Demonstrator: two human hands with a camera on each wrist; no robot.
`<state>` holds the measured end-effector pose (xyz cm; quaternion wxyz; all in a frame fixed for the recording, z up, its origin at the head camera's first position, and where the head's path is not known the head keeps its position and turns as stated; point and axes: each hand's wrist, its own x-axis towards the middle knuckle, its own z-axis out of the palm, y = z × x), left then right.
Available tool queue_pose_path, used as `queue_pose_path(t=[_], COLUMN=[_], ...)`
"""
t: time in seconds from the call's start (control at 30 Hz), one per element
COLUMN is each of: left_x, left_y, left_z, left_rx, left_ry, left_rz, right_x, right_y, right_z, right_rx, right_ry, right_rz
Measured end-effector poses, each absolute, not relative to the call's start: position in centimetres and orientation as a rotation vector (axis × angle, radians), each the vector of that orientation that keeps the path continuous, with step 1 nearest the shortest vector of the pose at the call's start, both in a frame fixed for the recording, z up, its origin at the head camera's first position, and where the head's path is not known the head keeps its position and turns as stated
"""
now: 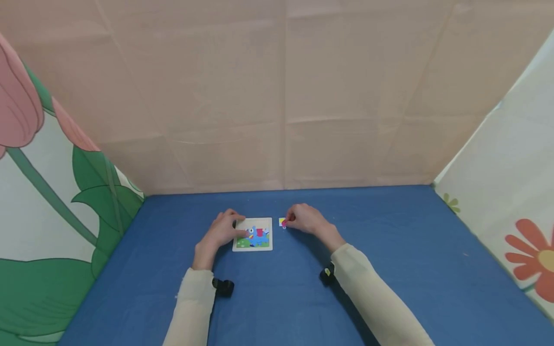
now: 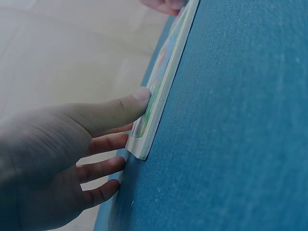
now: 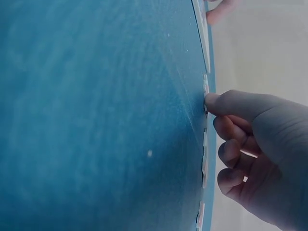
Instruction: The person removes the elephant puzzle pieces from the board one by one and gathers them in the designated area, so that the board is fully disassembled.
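A jigsaw puzzle board (image 1: 253,249) with a pale frame lies flat on the blue table, showing a blue cartoon figure over green. My left hand (image 1: 222,229) holds its left edge. In the left wrist view the thumb (image 2: 141,95) lies over the frame, while the fingers (image 2: 113,141) are at its side. Just right of the board, my right hand (image 1: 306,218) pinches a small puzzle piece (image 1: 282,221) with yellow and pink on it. That piece is at table level, and the thumb covers part of it in the right wrist view.
More thin pieces (image 3: 205,159) lie on the table below the right hand in the right wrist view; the hand hides them in the head view. A beige cloth wall (image 1: 285,120) rises behind the blue table (image 1: 277,298). Printed flower panels stand at both sides.
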<state>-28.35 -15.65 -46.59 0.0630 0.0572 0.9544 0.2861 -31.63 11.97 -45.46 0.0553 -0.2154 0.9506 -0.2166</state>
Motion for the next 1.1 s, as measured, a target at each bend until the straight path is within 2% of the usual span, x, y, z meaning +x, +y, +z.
queue_pose_path(t=[0.43, 1.1], left_x=[-28.3, -28.3], left_y=[-15.8, -15.8], left_z=[-46.5, -46.5], left_rx=[0.183, 0.187], left_ry=[2.890, 2.888], left_rz=[0.856, 0.842], right_x=[-30.5, -28.6], right_y=[11.8, 8.7], right_z=[-45.3, -45.5], right_rx=[-0.587, -0.674], right_ry=[2.918, 2.780], right_rz=[-0.795, -1.015])
